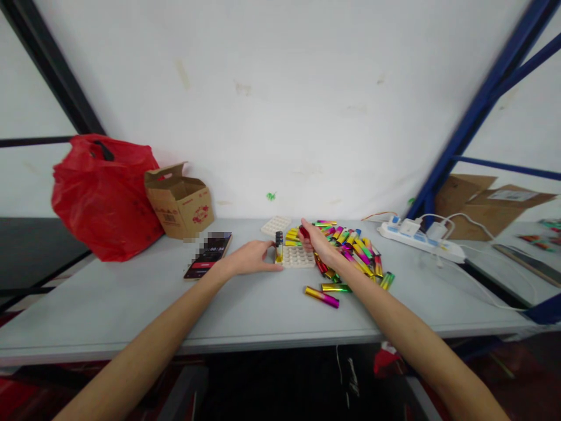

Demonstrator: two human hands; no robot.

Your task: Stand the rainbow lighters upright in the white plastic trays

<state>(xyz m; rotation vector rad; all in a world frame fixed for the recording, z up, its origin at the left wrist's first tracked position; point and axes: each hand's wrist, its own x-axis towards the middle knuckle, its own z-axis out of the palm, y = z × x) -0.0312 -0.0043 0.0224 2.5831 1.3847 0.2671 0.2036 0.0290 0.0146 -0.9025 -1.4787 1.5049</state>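
Observation:
A white tray (302, 257) with rows of round holes lies on the grey table (245, 304). One dark-topped tube (279, 247) stands upright in the tray's left corner. My left hand (252, 258) rests at the tray's left edge, fingers curled beside that tube. My right hand (318, 240) hovers over the tray's far right side, pinching a red tube (304, 231). A heap of shiny multicoloured tubes (353, 248) lies to the right of the tray, with two loose tubes (326, 292) nearer to me.
A second white tray (276, 224) lies by the wall. A phone (209, 255), a small cardboard box (179, 202) and a red plastic bag (103, 193) sit to the left. A white power strip (421, 237) with cables lies to the right, beside blue shelf posts (473, 111).

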